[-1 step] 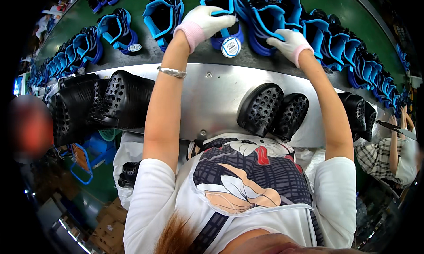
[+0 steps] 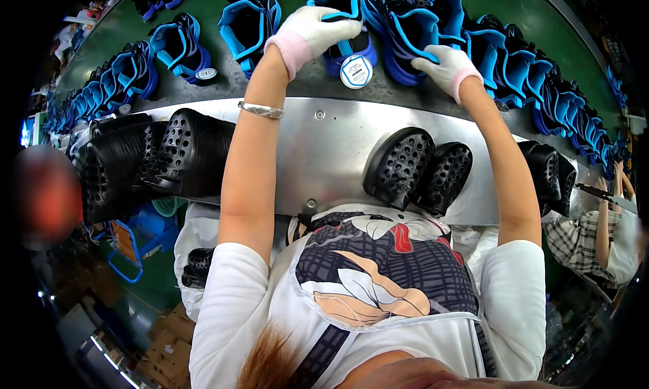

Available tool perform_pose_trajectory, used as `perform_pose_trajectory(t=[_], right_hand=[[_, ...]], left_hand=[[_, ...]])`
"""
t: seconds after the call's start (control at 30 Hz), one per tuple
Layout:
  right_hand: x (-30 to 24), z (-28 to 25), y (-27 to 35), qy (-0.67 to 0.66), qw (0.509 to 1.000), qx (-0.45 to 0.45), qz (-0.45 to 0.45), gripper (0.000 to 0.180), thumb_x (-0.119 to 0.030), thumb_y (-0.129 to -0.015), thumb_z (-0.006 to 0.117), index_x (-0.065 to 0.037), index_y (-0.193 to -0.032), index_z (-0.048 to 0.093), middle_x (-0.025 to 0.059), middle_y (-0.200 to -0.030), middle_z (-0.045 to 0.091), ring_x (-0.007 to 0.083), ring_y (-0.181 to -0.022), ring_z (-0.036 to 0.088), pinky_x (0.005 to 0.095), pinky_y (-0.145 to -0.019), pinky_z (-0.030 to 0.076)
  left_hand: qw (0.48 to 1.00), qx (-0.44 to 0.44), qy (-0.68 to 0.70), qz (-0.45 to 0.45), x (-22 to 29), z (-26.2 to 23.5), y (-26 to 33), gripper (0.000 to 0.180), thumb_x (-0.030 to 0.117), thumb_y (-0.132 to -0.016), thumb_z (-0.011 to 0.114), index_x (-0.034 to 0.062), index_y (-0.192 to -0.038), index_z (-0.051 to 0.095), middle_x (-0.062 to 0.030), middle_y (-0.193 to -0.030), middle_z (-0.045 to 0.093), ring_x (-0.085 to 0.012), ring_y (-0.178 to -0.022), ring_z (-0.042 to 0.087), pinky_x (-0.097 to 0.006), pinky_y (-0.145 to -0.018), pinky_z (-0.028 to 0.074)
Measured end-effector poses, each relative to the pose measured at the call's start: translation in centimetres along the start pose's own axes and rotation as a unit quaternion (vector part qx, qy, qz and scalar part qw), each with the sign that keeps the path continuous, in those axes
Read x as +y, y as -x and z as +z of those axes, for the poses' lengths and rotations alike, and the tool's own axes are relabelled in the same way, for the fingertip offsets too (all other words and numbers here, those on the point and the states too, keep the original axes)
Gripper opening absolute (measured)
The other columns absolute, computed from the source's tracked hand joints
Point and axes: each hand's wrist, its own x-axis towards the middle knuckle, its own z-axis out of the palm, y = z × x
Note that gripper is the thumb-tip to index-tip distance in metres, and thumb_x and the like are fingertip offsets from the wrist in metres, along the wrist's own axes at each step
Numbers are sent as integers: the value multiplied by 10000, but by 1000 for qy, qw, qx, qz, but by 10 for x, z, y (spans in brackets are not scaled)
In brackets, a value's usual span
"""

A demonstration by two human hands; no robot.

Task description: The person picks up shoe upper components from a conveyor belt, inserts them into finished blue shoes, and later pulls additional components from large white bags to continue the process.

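a person in a patterned apron (image 2: 382,274) stands at a bench, both arms stretched forward, each hand in a white glove with a pink cuff. the left hand (image 2: 321,34) lies over the near side of a blue-and-black shoe (image 2: 346,49), its fingers bent and reaching across the opening; whether they are closed on the material cannot be told. that shoe is on the dark strip along the bench's far side, with a round white tag (image 2: 356,72) at its near end. the right hand (image 2: 446,67) meets the near end of a second blue-and-black shoe (image 2: 405,34), just right of the first, thumb and forefinger slightly parted at its light-blue collar; it cannot be told whether they pinch it. more shoes of the same kind curve away in rows to the left (image 2: 122,71) and to the right (image 2: 534,74). between the forearms, on a shiny metal ledge (image 2: 318,152), a pair of black foot-shaped pieces (image 2: 400,164) rests with their perforated faces up, near the apron. similar black pieces (image 2: 181,149) crowd the ledge beside the left forearm, which wears a silvery bracelet (image 2: 262,109).
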Motion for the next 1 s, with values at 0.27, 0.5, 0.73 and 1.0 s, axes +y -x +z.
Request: perform_pose_trajectory(t=[0.27,0.5,0.73,1.0], right_hand=[[7,10,15,63,987,121,-80,470,-396,-881,611,-139,-1273,579,139,-1321,544,323,-1149,565,388,-970,475],[-42,-9,119,-37,996,59,-47,419,-415,-859,619,-76,-1104,650,148,-1024,632,318,-927,624,398,-819,502],[-63,19,189,48,994,-3,-97,691,-524,-705,720,-30,-1173,599,142,-1099,615,317,-1035,587,395,-929,466],[-70,42,184,94,992,-12,-80,587,-471,-680,738,-34,-1048,602,151,-1019,601,314,-973,586,406,-883,468]], left_hand=[[994,-46,-96,6,-7,17,-2,403,451,-841,628,55,-823,698,-50,-644,585,-147,-567,501,-293,-559,423],[960,63,-270,36,-47,59,23,426,440,-869,607,74,-1071,687,-150,-1067,653,-359,-931,624,-409,-841,503],[934,233,-225,150,-47,57,50,440,360,-873,669,113,-1235,637,-102,-1092,619,-156,-744,632,-280,-732,529],[954,221,-124,159,-35,53,87,316,228,-898,677,91,-1183,673,-66,-1042,625,-108,-745,624,-236,-677,520]])
